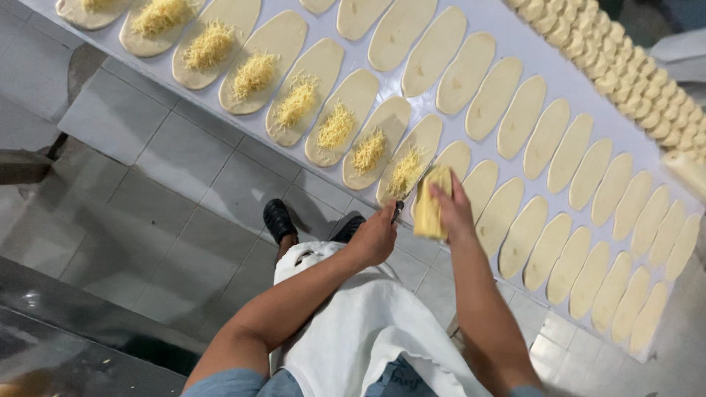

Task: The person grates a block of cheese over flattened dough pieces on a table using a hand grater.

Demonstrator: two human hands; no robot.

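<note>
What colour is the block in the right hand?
Pale yellow; the block in the right hand shows best in the head view.

Pretty bright, even overhead light, soft with hardly any hard shadows on the white table (515, 44). Floor (169, 169) goes dim toward 8 o'clock with some glare. Slight motion blur around the hands, and the edges look stretched.
</note>
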